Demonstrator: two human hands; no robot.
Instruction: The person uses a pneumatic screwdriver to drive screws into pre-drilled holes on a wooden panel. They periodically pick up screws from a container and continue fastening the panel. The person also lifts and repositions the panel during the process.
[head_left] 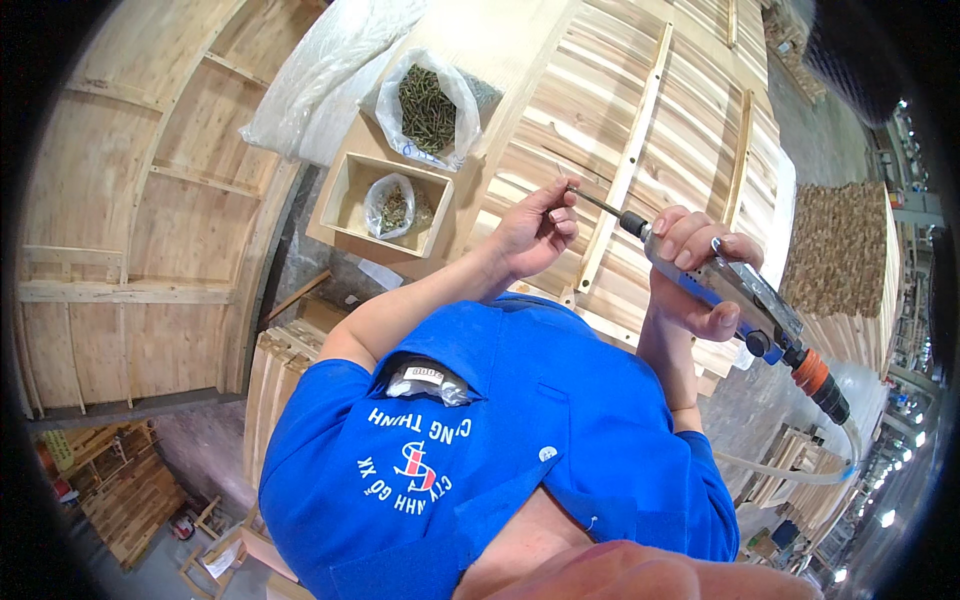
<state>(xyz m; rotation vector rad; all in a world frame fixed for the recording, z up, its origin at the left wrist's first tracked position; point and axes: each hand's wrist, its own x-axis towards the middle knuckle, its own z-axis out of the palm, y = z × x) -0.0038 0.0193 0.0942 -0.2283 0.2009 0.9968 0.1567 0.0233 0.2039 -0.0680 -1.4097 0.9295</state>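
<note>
My right hand (697, 262) is wrapped round a pneumatic screwdriver (745, 295) with a silver and blue body. Its long bit (600, 205) points up and to the left. At the bit's tip, the thumb and fingers of my left hand (535, 228) pinch a small thin screw, mostly hidden by the fingertips. Both hands are over a slatted wooden panel (570, 130) crossed by pale battens (628, 160). Left of them, an open plastic bag of dark screws (428, 112) lies near a wooden box (345, 215) containing a smaller bag of screws (392, 208).
Clear plastic wrap (320, 80) lies beyond the box. A large framed wooden panel (130, 210) stands at far left. Stacked wood (835, 250) rises on the right. An air hose (790, 475) runs from the screwdriver's orange coupling (812, 372).
</note>
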